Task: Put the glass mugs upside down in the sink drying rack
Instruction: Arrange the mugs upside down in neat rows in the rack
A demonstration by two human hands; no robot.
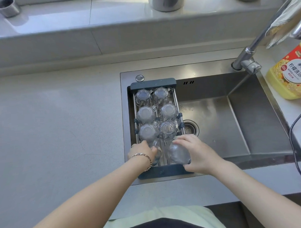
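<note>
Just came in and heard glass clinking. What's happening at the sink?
A person is loading glass mugs into the drying rack set over the left side of the sink. Six mugs already stand upside down in two columns. The left hand and the right hand each hold one more mug, the left mug and the right mug, at the rack's near end.

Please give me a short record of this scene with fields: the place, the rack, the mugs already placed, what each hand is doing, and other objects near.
place: steel sink set in a pale countertop
rack: dark-framed drying rack across the sink's left side
mugs placed: six glass mugs upside down, in two columns of three
left hand: left hand grips a mug at the rack's near end
right hand: right hand grips another mug, tilted
nearby: faucet, yellow detergent bottle
</note>
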